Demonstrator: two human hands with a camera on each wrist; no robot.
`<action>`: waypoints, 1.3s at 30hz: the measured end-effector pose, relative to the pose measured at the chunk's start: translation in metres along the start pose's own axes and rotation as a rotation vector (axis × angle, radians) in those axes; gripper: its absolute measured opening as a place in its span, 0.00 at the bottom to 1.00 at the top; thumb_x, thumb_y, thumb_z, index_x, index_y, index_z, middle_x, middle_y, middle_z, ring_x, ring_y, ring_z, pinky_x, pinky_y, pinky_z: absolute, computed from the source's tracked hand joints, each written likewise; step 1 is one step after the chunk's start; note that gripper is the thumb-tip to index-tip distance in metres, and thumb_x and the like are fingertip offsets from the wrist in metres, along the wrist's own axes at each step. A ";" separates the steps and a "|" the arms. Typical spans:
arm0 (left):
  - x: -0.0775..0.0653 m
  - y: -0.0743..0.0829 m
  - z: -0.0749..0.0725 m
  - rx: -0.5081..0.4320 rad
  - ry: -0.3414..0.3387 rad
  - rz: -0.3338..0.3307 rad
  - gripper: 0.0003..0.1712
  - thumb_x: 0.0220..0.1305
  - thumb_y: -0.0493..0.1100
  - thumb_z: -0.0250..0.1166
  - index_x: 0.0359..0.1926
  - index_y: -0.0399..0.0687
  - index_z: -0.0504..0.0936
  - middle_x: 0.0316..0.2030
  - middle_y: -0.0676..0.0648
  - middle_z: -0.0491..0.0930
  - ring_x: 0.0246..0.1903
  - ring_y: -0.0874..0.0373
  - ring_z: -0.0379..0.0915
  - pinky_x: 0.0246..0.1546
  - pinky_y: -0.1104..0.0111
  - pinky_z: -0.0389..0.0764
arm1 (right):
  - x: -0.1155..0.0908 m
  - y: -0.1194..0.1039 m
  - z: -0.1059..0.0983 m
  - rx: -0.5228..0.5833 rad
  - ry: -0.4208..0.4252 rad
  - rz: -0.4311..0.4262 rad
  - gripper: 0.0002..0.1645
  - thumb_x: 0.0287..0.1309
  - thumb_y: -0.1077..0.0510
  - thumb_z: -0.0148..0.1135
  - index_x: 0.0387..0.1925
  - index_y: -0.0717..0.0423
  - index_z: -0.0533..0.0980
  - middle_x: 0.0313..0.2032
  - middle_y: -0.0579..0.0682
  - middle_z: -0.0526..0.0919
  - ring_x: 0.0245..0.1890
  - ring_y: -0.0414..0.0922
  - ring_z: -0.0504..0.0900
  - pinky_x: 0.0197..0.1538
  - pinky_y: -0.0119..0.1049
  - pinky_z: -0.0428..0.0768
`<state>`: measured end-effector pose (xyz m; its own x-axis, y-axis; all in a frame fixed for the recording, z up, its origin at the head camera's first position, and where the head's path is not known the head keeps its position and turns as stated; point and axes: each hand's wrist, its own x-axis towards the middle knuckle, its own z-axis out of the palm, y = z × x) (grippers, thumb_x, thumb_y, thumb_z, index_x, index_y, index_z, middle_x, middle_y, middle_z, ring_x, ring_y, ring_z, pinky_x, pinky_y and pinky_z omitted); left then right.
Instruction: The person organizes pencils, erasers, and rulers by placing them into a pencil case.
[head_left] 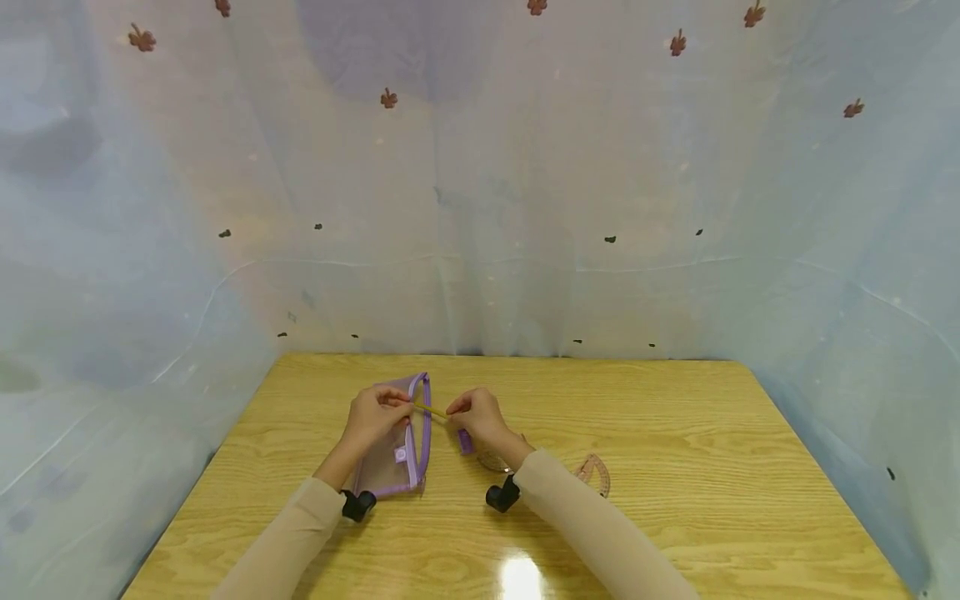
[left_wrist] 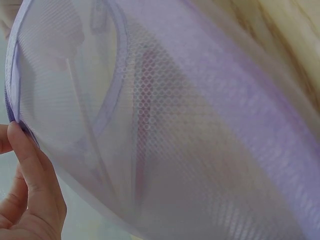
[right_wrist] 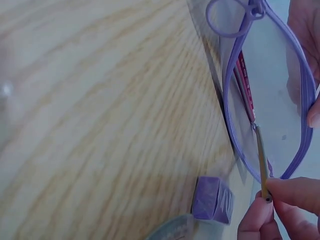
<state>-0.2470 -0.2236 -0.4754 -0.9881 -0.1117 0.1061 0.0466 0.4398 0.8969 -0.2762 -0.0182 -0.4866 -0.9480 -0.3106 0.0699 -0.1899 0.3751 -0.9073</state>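
Observation:
A see-through mesh zip pouch point(head_left: 384, 475) with lilac trim lies toward the left of the table, its mouth facing right. My left hand point(head_left: 372, 417) pinches one edge of the opening and lifts it, so the mouth gapes. Between the fingertips of my right hand point(head_left: 480, 415) is the end of a thin yellow pencil point(head_left: 431, 410). In the right wrist view that pencil point(right_wrist: 261, 147) points through the zip opening, its far part inside the pouch. Dark red and grey pencils point(right_wrist: 245, 82) lie inside; how many cannot be told.
A small purple wrapped block point(head_left: 466, 442), maybe an eraser, lies near my right hand. Clear protractor-like pieces lie nearby: one point(head_left: 491, 461) under my right wrist, another point(head_left: 597, 472) beyond the right forearm. A patterned curtain point(head_left: 480, 308) hangs behind the wooden table point(head_left: 675, 467).

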 end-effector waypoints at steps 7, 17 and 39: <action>0.001 0.002 -0.001 -0.018 -0.002 -0.011 0.05 0.57 0.32 0.71 0.35 0.35 0.85 0.28 0.44 0.84 0.24 0.55 0.83 0.28 0.65 0.87 | -0.003 -0.002 0.004 0.057 -0.021 0.059 0.04 0.53 0.75 0.67 0.31 0.70 0.84 0.30 0.59 0.86 0.28 0.52 0.84 0.31 0.39 0.86; 0.000 0.003 -0.001 -0.025 -0.004 -0.028 0.06 0.58 0.33 0.71 0.36 0.35 0.85 0.28 0.44 0.84 0.25 0.57 0.83 0.28 0.68 0.87 | -0.009 -0.012 0.011 0.123 -0.048 0.090 0.04 0.51 0.74 0.68 0.32 0.73 0.84 0.29 0.61 0.87 0.33 0.62 0.85 0.37 0.47 0.87; -0.002 0.003 -0.005 -0.080 -0.007 -0.028 0.07 0.58 0.33 0.71 0.38 0.34 0.84 0.30 0.43 0.84 0.27 0.55 0.84 0.33 0.64 0.88 | -0.010 -0.015 0.029 0.259 -0.110 0.148 0.04 0.52 0.74 0.69 0.32 0.71 0.84 0.30 0.56 0.86 0.33 0.57 0.86 0.41 0.49 0.87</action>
<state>-0.2439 -0.2269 -0.4711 -0.9901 -0.1166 0.0782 0.0306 0.3641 0.9308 -0.2567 -0.0458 -0.4860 -0.9243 -0.3675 -0.1033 0.0329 0.1930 -0.9807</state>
